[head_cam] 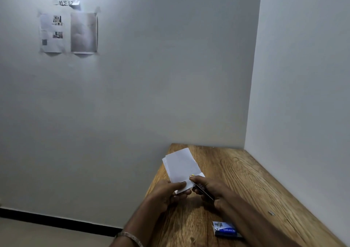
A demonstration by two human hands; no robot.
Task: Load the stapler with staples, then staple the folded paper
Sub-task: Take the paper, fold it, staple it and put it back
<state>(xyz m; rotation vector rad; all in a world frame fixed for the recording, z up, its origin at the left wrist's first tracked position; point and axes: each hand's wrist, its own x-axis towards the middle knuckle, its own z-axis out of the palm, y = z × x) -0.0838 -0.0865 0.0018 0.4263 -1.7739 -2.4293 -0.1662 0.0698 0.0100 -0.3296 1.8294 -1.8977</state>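
A white folded paper [181, 166] is held up over the wooden table [246, 180]. My left hand [168, 193] pinches its near lower corner between thumb and fingers. My right hand [210, 189] grips a small dark stapler [203, 189] whose front end sits at the paper's lower right edge. The stapler's jaw is mostly hidden by my fingers. A blue staple box [224, 229] lies on the table near my right forearm. A small strip of staples [271, 213] lies further right.
The table stands in a corner with white walls behind and to the right. Its left edge drops to the floor with a black skirting [56, 222]. Printed sheets [68, 32] are taped high on the wall.
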